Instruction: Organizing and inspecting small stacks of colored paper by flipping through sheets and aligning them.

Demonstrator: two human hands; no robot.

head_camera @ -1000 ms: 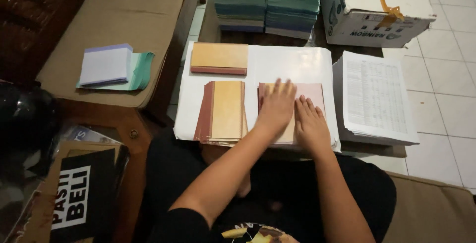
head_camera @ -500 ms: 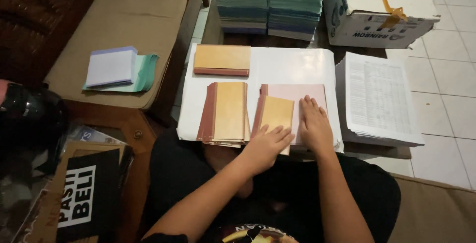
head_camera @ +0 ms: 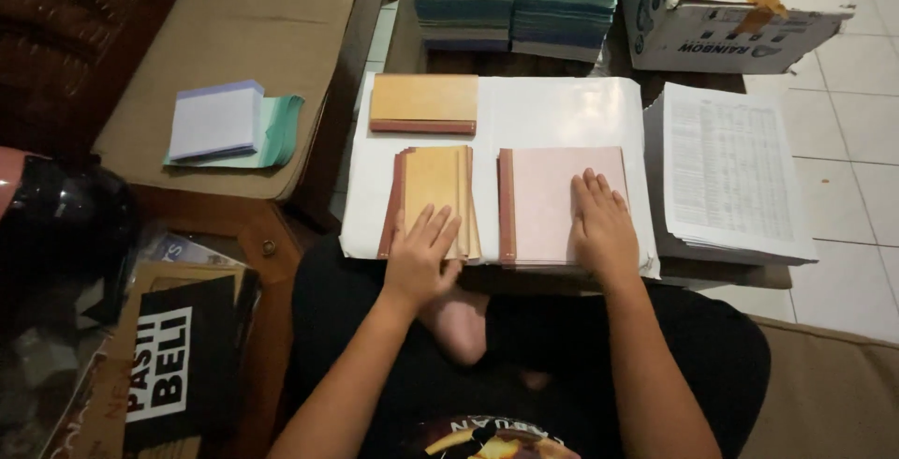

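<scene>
On a white board (head_camera: 552, 112) across my lap lie three stacks of small booklets with red-brown spines. My left hand (head_camera: 421, 258) rests flat, fingers apart, on the near end of the yellow-orange stack (head_camera: 433, 187) at the left. My right hand (head_camera: 604, 225) lies flat on the right side of the pink-covered stack (head_camera: 552, 201). A third yellow-orange stack (head_camera: 423, 103) sits further back, untouched. Neither hand grips anything.
A thick pile of printed sheets (head_camera: 730, 173) lies to the right. Stacks of blue-green paper (head_camera: 515, 5) and a cardboard box (head_camera: 721, 19) stand behind. White and green paper (head_camera: 229, 126) rests on a beige cushion (head_camera: 225, 37) at left. Tiled floor (head_camera: 852, 94) lies at right.
My left hand carried a yellow-orange booklet from the pink stack over to the left stack and now rests on it. The pink cover is uncovered. My right hand stayed put.
</scene>
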